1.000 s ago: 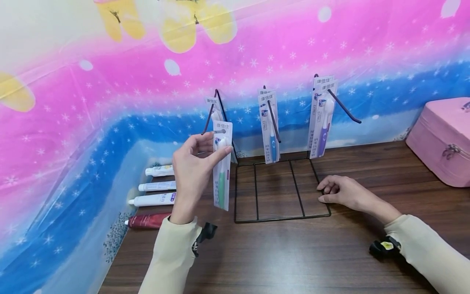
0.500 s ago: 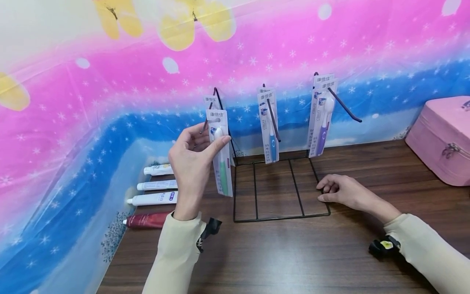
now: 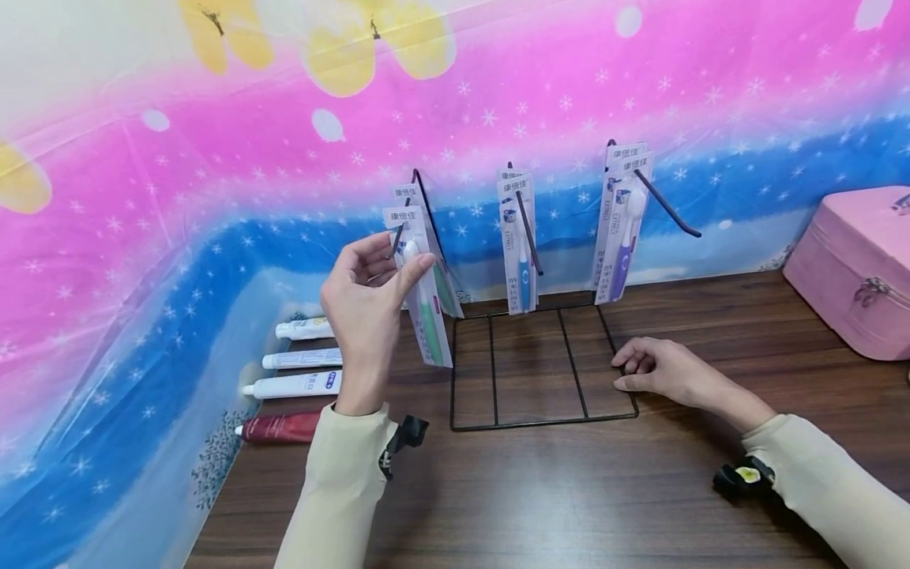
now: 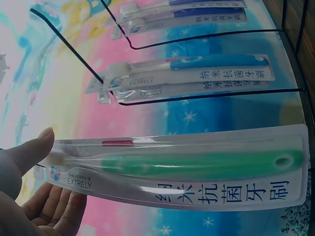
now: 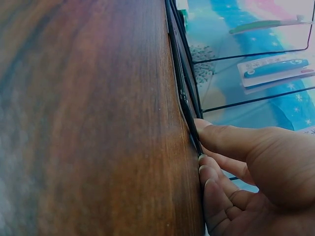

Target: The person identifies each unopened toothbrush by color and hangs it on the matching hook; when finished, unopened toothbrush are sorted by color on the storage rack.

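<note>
My left hand pinches a packaged green toothbrush near the top of its card, thumb in front. The card tilts at the rack's left hook, whose tip shows by the card's top; whether it passes through the hole I cannot tell. Behind hangs another green toothbrush package, partly hidden. In the left wrist view, the green handle spans the frame beside the thumb. My right hand pinches the right side of the black wire rack's base; the right wrist view shows thumb and fingers on the wire.
Blue toothbrush packages hang on the middle hook, purple ones on the right hook, which juts forward. Left of the rack lie several toothpaste tubes, including a red one. A pink case stands at the right. A patterned cloth covers the wall.
My left hand has raised the green toothbrush package and moved it slightly left, up to the left hook. The package now tilts, its top leaning left. My right hand stays on the rack.
</note>
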A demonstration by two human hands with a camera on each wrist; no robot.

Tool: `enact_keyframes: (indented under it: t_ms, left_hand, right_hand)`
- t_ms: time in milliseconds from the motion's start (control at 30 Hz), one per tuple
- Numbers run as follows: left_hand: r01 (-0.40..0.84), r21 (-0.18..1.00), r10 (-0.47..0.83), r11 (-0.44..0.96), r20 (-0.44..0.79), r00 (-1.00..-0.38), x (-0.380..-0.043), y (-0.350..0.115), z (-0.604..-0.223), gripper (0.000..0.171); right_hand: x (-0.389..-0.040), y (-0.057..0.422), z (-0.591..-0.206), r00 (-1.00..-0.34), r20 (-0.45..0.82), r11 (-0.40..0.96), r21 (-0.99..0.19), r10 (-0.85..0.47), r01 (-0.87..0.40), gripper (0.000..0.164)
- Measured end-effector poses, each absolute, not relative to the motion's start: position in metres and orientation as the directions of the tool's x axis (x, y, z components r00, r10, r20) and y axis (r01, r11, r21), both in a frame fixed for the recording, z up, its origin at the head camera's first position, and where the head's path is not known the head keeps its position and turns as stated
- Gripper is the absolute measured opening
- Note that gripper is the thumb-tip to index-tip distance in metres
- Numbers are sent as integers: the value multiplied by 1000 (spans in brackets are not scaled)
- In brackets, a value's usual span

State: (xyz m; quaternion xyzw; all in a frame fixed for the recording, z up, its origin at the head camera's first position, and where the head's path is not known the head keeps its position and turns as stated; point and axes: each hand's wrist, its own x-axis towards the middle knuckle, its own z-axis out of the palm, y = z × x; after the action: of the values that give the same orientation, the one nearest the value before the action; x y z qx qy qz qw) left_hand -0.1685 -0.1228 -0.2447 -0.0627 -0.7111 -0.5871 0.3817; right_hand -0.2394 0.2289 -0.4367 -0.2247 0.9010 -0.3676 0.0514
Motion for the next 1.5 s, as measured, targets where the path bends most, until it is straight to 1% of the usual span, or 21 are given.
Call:
enact_keyframes:
  t_ms: [500, 767, 1000, 1267, 1500]
  left_hand:
    - [516, 802, -383, 299, 597, -705, -188, -128, -249, 47]
    - [505, 792, -376, 345, 609, -698, -195, -130, -249, 48]
    - [492, 789, -372, 367, 610, -700, -222, -146, -269, 55]
    - [484, 773, -354, 409, 624, -697, -228, -148, -270, 56]
    - [482, 775, -347, 409, 621, -703, -232, -148, -269, 53]
  right_hand:
    - [-238, 229, -437, -893, 81, 628, -682, -443, -374, 27]
    - [-239, 229, -437, -892, 77, 626, -685, -445, -372, 28]
    - [-239, 229, -436, -892, 74, 626, -686, -446, -370, 28]
    - [-240, 229, -436, -893, 73, 625, -689, -445, -367, 28]
    - [-240, 229, -436, -895, 72, 629, -687, -440, -364, 28]
